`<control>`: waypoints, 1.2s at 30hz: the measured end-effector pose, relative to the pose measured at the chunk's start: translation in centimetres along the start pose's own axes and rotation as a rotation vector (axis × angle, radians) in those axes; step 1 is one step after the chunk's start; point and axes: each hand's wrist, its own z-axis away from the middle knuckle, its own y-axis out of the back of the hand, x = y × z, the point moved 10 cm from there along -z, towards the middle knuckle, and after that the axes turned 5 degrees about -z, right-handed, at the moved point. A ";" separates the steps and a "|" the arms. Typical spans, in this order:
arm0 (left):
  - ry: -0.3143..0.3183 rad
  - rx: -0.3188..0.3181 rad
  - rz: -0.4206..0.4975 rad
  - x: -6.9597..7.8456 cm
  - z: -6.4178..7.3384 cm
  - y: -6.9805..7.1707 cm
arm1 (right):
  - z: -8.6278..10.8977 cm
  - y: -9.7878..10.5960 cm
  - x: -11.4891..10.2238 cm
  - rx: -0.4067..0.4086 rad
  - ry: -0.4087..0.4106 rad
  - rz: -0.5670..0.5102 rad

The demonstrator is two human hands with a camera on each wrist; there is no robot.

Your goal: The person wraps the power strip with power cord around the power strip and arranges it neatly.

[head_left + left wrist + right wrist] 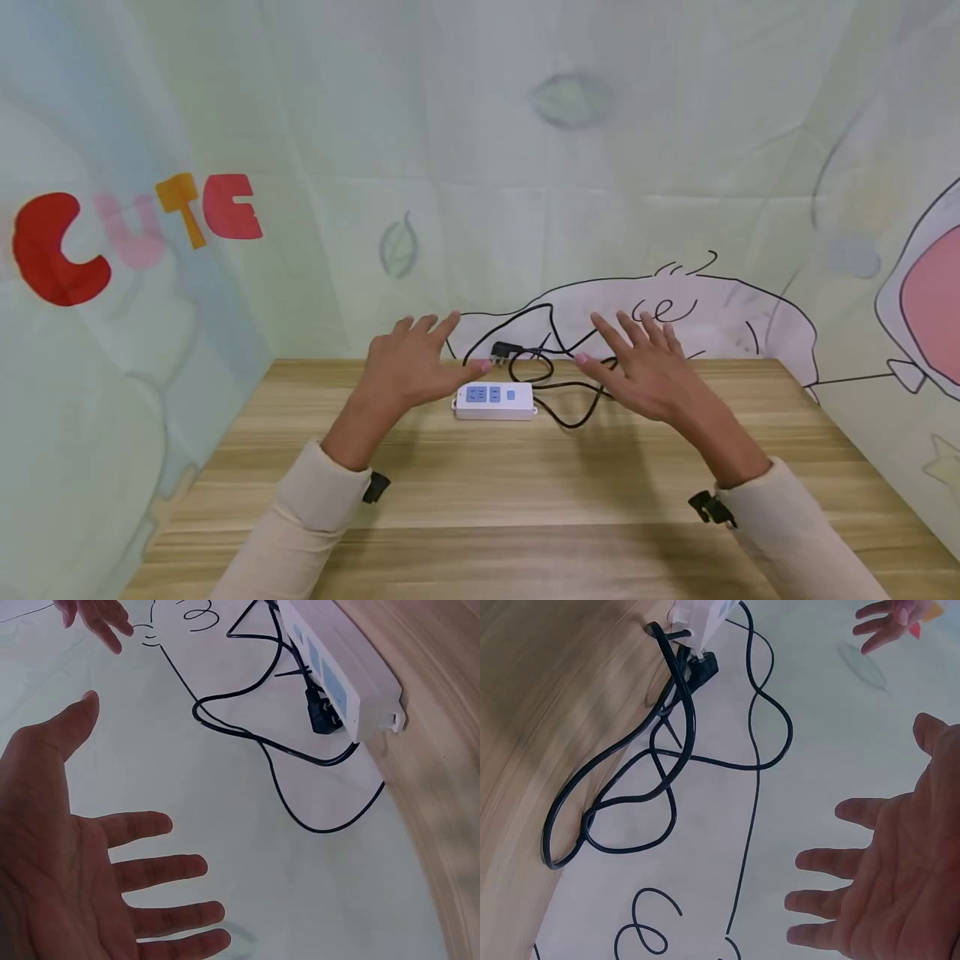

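Note:
A white power strip (495, 408) with blue socket panels lies near the back of the wooden table. Its black cable (576, 423) runs in loose loops to the right and behind it, and the black plug (507, 348) sits just behind the strip. My left hand (408, 367) is raised in the air at the strip's left, fingers spread and straight, holding nothing. On the other side, over the cable's right part, my right hand (647, 375) is also held up with spread fingers. Both palms, seen in the wrist views, are bare; neither hand touches the strip.
A printed cloth backdrop (465, 167) with cartoon drawings and coloured letters hangs behind the table and along both sides. The wooden table top (510, 483) stretches from the backdrop toward me. Black clips (712, 508) show at both sleeve cuffs.

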 end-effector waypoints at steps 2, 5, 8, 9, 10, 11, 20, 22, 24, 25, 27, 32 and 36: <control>-0.013 0.003 -0.007 0.3 0.1 -0.2 | 0.0 -0.2 -0.1 -0.001 0.010 0.004; -0.030 0.006 -0.019 0.5 0.2 -0.5 | 0.0 -0.5 -0.2 -0.001 0.022 0.015; -0.038 0.007 -0.034 0.6 0.2 -0.7 | -0.1 -0.9 -0.4 -0.008 0.026 0.025; -0.041 0.006 -0.038 0.6 0.2 -0.8 | 0.0 -1.0 -0.4 -0.012 0.026 0.027; -0.043 0.005 -0.042 0.6 0.1 -0.8 | 0.0 -1.2 -0.5 -0.015 0.027 0.029; -0.046 0.005 -0.046 0.6 0.0 -1.0 | 0.0 -1.3 -0.5 -0.018 0.028 0.032; -0.061 -0.005 -0.054 1.0 0.1 -1.7 | -0.2 -2.3 -0.8 -0.016 0.059 0.061; -0.071 -0.012 -0.061 1.3 0.1 -1.9 | -0.2 -2.3 -0.8 -0.017 0.061 0.067; -0.082 -0.014 -0.067 1.6 0.0 -2.2 | -0.2 -2.5 -0.7 -0.018 0.059 0.070; -0.086 -0.013 -0.071 1.7 -0.1 -2.3 | -0.2 -2.5 -0.7 -0.020 0.058 0.071; -0.091 -0.013 -0.072 1.9 -0.2 -2.4 | -0.2 -2.7 -0.7 -0.024 0.056 0.072; -0.097 -0.020 -0.066 2.2 -0.5 -3.2 | -0.2 -3.1 -0.5 -0.022 0.057 0.068; -0.098 -0.035 -0.079 2.3 -0.7 -4.0 | -0.1 -3.5 -0.5 -0.022 0.059 0.067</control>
